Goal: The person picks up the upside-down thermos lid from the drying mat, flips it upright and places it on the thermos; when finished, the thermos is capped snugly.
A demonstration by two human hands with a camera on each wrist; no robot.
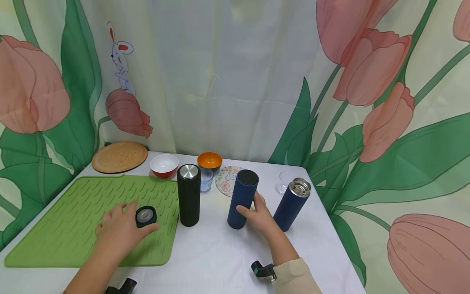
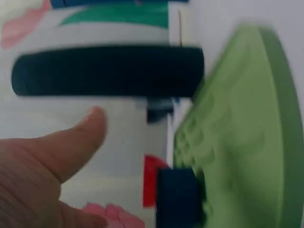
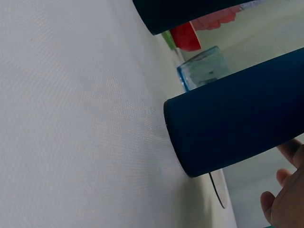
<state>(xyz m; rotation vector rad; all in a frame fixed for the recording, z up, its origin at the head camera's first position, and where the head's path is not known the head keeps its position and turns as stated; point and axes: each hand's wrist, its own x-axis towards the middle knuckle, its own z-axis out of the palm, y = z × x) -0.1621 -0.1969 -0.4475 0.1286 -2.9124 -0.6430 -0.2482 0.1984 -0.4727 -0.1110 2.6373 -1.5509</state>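
Note:
My right hand [image 1: 258, 214] grips a blue vacuum flask [image 1: 242, 200] with a dark top, thumb across its front and fingers behind. In the right wrist view that blue flask [image 3: 237, 114] has its base close to the white tablecloth. Over the green drying mat [image 1: 84, 220], my left hand [image 1: 121, 226] has its fingers and thumb spread beside a dark flask lid [image 1: 146, 216]. The left wrist view shows the thumb apart from the lid [image 2: 176, 197]. Right of the mat stands a black flask [image 1: 189, 198] with a silver top. An uncapped blue flask [image 1: 291, 206] stands to the right.
At the back are a round wooden board [image 1: 119, 157], a white-and-red bowl [image 1: 164, 165], an orange bowl [image 1: 209, 160], a blue glass [image 1: 206, 179] and a floral disc [image 1: 225, 179]. A clear glass [image 1: 282, 181] lies behind the uncapped flask. A floral curtain hangs behind the table.

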